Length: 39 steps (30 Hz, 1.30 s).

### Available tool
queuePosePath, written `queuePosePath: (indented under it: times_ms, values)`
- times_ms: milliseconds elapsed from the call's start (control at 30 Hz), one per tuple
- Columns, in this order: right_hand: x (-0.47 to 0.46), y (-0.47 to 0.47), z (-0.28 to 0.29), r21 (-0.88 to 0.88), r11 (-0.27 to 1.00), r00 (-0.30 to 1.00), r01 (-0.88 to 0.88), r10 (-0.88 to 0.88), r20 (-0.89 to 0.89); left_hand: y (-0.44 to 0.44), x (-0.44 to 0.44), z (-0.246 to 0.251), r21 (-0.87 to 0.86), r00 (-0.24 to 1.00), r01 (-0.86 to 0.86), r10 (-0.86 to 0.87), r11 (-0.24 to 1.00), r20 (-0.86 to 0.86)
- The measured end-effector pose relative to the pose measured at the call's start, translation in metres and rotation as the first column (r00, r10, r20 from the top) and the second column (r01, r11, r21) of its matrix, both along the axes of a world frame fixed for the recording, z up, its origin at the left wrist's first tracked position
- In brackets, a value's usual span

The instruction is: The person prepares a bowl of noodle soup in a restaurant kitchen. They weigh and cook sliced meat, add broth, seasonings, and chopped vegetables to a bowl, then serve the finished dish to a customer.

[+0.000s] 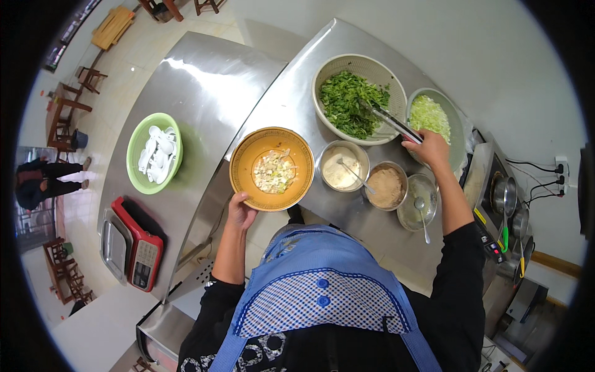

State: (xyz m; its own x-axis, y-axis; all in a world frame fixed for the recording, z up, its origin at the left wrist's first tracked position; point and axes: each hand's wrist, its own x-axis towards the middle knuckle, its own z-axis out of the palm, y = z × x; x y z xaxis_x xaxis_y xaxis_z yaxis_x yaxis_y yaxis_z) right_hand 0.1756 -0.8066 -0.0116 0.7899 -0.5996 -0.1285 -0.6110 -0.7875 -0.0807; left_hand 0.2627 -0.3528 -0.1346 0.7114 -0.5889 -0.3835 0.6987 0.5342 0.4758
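My left hand [241, 211] grips the near rim of an orange-brown bowl [238, 172] with chopped pale pieces in its bottom. In my right hand [430, 146] are metal tongs [395, 122], their tips in chopped green leaves [346, 100] inside a large white colander [397, 93]. Beside it, partly behind my right hand, a green basket [458, 123] holds chopped light-green vegetable [430, 114]. Nearer to me are a metal bowl of pale powder [339, 169] with a spoon, a metal bowl of tan powder [386, 186], and a dish [409, 216] with another spoon [419, 203].
On the left steel table [204, 93] stand a light-green bowl [132, 169] of white spoons and a red scale [146, 260]. An induction cooker [485, 197] and metal ladles [506, 197] are at the right. Another person [46, 179] is far left, near wooden furniture.
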Motion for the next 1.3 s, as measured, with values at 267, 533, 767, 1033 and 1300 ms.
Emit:
queuePosePath:
  times_ms: [267,533,767,1033,1300]
  values:
    - [-0.026,0.001,0.027,0.177,0.983,0.988,0.039,-0.064,0.138,-0.076,0.027,0.005,-0.016,0.988,0.114,-0.112,0.993,0.107]
    - [-0.042,0.064,0.06,0.355,0.922,0.974,-0.157,0.085,0.208,-0.128,0.044,0.023,0.07,0.963,0.198,-0.207,0.978,0.172]
    - [-0.051,0.032,0.065,0.478,0.878,0.964,-0.037,-0.095,0.248,-0.126,0.042,0.016,0.039,0.967,0.194,-0.198,0.98,0.16]
    - [0.018,-0.001,-0.007,-0.087,0.995,0.97,0.052,-0.071,-0.233,-0.082,0.037,0.022,-0.02,0.995,0.085,-0.084,0.996,0.061]
    - [0.018,-0.009,-0.014,0.104,0.991,0.988,0.086,-0.072,-0.134,-0.066,0.042,0.015,0.069,0.986,0.072,-0.081,0.995,0.143]
